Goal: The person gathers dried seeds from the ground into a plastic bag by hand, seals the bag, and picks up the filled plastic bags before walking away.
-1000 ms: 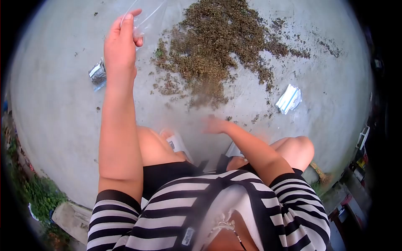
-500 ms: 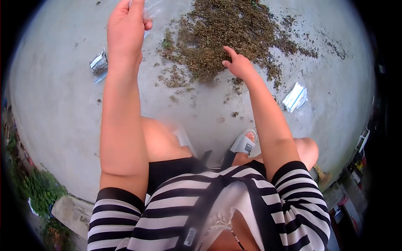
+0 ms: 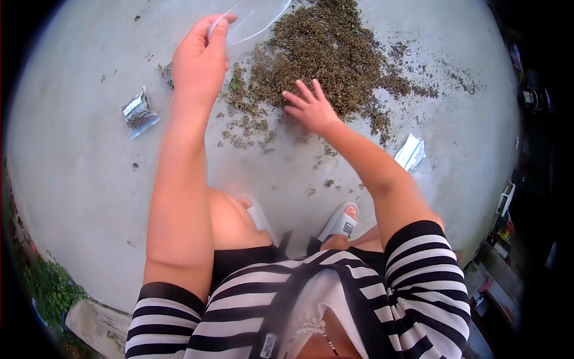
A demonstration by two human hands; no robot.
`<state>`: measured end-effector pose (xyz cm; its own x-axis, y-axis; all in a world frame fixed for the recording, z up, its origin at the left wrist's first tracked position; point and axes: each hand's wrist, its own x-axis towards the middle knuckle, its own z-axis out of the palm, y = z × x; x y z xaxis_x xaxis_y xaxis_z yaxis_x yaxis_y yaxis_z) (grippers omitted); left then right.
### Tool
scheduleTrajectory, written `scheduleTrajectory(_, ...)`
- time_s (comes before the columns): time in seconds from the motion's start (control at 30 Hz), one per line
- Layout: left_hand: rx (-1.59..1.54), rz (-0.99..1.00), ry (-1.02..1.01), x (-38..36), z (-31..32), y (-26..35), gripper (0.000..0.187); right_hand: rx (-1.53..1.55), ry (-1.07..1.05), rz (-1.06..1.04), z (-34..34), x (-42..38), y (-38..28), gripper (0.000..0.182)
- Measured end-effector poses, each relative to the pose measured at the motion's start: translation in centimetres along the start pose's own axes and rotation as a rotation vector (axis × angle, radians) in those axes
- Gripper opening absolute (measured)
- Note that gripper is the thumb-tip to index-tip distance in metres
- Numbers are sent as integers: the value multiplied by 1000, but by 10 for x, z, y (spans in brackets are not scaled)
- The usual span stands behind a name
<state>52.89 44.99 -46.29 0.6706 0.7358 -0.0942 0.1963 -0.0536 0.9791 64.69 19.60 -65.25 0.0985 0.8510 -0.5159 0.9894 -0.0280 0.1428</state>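
Note:
My left hand (image 3: 203, 57) is closed on the rim of a clear plastic zip bag (image 3: 254, 21), whose mouth gapes toward the right. The bag's upper part runs out of view at the top edge. Dried brown-green plant material, in small crumbly bits, lies in a broad pile (image 3: 326, 51) on the concrete floor. My right hand (image 3: 312, 110) is at the near edge of this pile with its fingers spread. Nothing shows in that hand.
A filled zip bag (image 3: 140, 112) lies on the floor at left, and another one is partly hidden behind my left wrist. A stack of flat bags (image 3: 411, 152) lies at right. Loose bits scatter around the pile. My sandals (image 3: 339, 222) stand close in front.
My right hand has moved left and nearer along the pile, and its fingers have spread. The bag in my left hand now shows its open mouth. The view has shifted slightly.

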Motion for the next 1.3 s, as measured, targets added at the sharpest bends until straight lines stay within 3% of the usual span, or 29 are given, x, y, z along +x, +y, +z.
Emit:
scheduleTrajectory(0.13, 67, 58, -4, 33, 12, -32, 30, 37, -240, 134, -25, -48, 86, 82)
scheduleTrajectory(0.3, 227, 81, -7, 59, 36, -57, 32, 504, -452, 384, -89, -121, 164, 64)
scheduleTrajectory(0.37, 298, 159, 35, 69, 44, -75, 31, 611, -298, 404, -103, -152, 187, 54)
scheduleTrajectory(0.43, 303, 77, -14, 72, 47, -76, 32, 740, -246, 609, -115, -167, 204, 51)
scheduleTrajectory(0.57, 367, 92, -133, 66, 44, -83, 30, 966, 12, 856, -20, -184, 235, 51)
scheduleTrajectory(0.7, 387, 44, -145, 57, 28, -97, 30, 984, -30, 987, 106, -185, 220, 83)
scheduleTrajectory(0.8, 472, 2, -121, 37, 4, -101, 29, 989, 120, 975, 209, -173, 223, 93)
scheduleTrajectory(0.87, 410, -13, -109, 21, -11, -103, 26, 807, 226, 1030, 223, -134, 238, 92)
scheduleTrajectory(0.93, 388, -317, -80, 4, -12, -77, 26, 771, 296, 1092, 199, -89, 244, 85)
scheduleTrajectory(0.97, 332, -309, -61, -4, -14, -80, 28, 788, 337, 1103, 191, -61, 250, 80)
scheduleTrajectory(1.03, 216, -290, -25, -16, -22, -103, 31, 846, 344, 1102, 159, -9, 248, 78)
scheduleTrajectory(1.2, 220, -336, 202, -51, -1, -135, 37, 679, 401, 485, 91, 23, 158, 72)
scheduleTrajectory(1.3, 178, -395, 281, -68, 33, -145, 40, 690, 524, 212, 64, 15, 171, 62)
